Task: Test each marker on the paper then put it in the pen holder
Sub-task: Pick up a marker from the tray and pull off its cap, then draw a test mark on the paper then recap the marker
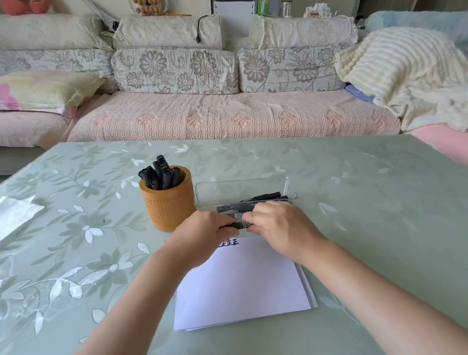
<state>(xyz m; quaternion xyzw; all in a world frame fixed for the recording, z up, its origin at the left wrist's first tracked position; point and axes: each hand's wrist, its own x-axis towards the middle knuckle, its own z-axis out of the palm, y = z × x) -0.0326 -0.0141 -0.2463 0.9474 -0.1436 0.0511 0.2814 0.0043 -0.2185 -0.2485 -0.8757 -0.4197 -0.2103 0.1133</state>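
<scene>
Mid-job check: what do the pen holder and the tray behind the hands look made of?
Pen holder: matte orange-brown wood, bamboo or moulded plastic; opaque, finely textured band, no shine, so undecided. Tray: clear, glossy rigid plastic, probably acrylic; the table and markers show through its walls.

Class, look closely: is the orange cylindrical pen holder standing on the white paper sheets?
No, the orange cylindrical pen holder stands on the green floral table, apart from the white paper sheets.
</scene>
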